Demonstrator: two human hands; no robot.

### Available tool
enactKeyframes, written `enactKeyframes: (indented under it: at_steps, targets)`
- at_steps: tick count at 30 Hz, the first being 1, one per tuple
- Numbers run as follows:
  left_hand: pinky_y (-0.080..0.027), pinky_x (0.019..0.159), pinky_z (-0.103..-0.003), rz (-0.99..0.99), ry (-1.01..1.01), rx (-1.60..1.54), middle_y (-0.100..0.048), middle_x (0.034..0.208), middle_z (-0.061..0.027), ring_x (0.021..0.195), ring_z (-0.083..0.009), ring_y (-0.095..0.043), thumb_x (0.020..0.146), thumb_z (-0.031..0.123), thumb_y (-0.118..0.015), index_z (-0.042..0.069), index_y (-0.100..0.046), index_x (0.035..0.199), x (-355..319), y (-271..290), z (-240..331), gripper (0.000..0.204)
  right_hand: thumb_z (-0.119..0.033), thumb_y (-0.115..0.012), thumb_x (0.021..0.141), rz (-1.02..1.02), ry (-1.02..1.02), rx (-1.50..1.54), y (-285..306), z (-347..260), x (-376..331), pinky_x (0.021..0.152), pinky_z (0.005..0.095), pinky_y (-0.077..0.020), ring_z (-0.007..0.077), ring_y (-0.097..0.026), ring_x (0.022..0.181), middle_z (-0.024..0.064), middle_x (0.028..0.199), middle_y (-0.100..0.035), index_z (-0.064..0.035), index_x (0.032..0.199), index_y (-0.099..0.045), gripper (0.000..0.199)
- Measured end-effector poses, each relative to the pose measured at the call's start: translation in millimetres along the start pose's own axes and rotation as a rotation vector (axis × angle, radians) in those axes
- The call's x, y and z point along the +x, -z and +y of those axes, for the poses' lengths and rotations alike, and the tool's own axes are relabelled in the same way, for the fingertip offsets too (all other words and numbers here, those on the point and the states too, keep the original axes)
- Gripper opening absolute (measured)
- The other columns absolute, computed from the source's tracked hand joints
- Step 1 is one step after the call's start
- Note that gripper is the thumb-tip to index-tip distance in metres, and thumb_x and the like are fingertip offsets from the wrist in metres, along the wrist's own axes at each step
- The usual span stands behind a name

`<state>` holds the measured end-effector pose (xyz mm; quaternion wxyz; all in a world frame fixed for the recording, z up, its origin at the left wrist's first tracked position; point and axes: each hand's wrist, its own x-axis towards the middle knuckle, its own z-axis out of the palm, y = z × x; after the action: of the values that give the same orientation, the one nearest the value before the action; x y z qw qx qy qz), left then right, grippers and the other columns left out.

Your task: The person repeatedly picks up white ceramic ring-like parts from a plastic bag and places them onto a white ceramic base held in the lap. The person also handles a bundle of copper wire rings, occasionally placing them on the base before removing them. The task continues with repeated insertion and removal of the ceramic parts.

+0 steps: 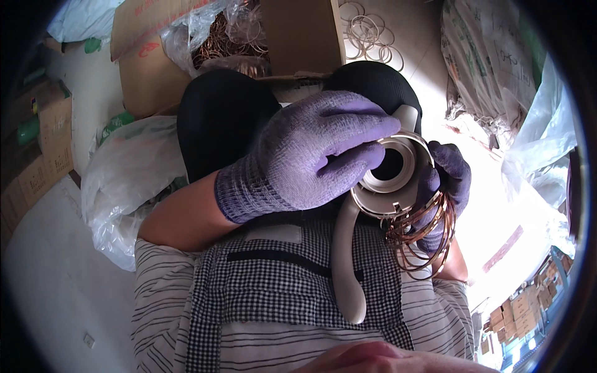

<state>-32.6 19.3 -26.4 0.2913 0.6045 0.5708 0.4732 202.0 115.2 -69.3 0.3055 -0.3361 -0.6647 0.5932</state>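
Over my lap is a round beige plastic part (371, 203) with a wide circular opening, a short stub at its far side and a long curved handle (346, 261) reaching toward my apron. My left hand (323, 152), in a purple-grey knit glove, closes its fingertips on the part's left and far rim. A thin coppery ring (425, 142) runs along the rim near those fingers. My right hand (453, 174), gloved alike, grips the right side of the part. Several copper-coloured rings (444, 239) hang looped around its fingers, partly hiding them.
Beyond my knees stands an open cardboard box (305, 37) with a heap of copper-coloured rings (230, 40) in plastic. Pale rings (370, 34) lie on the floor beside it. Clear plastic bags (127, 186) lie at left, woven sacks (485, 56) at far right, and cartons (53, 137) stand at left.
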Motion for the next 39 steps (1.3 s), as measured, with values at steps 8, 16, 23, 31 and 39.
enactKeyframes:
  at_steps: [8,16,23,31,39]
  targets:
    - [-0.052,0.085,-0.035,-0.188,-0.059,0.025,-0.063,0.114,-0.0135,0.092,-0.0243,-0.063,0.088,0.004,-0.067,0.002,-0.066,0.131,19.4,12.0,-6.7,0.044,-0.021,-0.075,0.093,0.009,0.08,0.191,-5.7,9.4,-4.1,0.072,0.03,-0.046,0.0175,-0.056,0.082,0.0125,0.099,-0.059,-0.0017,0.119,-0.052,0.039]
    - [-0.048,0.094,-0.037,-0.262,-0.067,0.037,-0.059,0.119,-0.0159,0.104,-0.0277,-0.058,0.091,0.006,-0.061,0.0,-0.06,0.139,23.6,8.9,-7.1,0.048,-0.018,-0.076,0.091,-0.001,0.0,0.167,-12.0,-8.7,1.4,0.071,0.0325,-0.0483,0.021,-0.059,0.08,0.0124,0.094,-0.062,-0.0017,0.113,-0.057,0.034]
    - [-0.048,0.092,-0.04,-0.158,-0.104,0.063,-0.061,0.119,-0.0164,0.102,-0.0301,-0.059,0.091,0.008,-0.059,-0.002,-0.061,0.134,13.4,-6.1,-9.4,0.044,-0.014,-0.077,0.089,-0.03,0.162,-0.006,-5.2,-5.1,5.2,0.07,0.0349,-0.0504,0.0244,-0.062,0.078,0.0132,0.09,-0.064,-0.0023,0.102,-0.062,0.024]
    - [-0.043,0.097,-0.043,0.234,-0.031,0.213,-0.062,0.12,-0.0165,0.106,-0.0314,-0.056,0.084,-0.004,-0.062,-0.003,-0.059,0.134,3.3,-34.6,1.1,0.049,-0.007,-0.067,0.096,-0.184,0.262,-0.407,4.0,-35.2,54.5,0.082,0.0288,-0.0564,0.018,-0.067,0.089,0.0117,0.106,-0.066,0.001,0.127,-0.056,0.034]
    - [-0.047,0.095,-0.039,0.139,0.017,0.064,-0.06,0.122,-0.0176,0.107,-0.0303,-0.058,0.089,0.003,-0.061,-0.003,-0.061,0.131,-1.5,-31.1,6.7,0.042,-0.016,-0.073,0.092,-0.176,0.213,-0.257,8.6,-27.6,44.6,0.082,0.0336,-0.0556,0.024,-0.07,0.095,0.0156,0.102,-0.069,0.0016,0.116,-0.068,0.03]
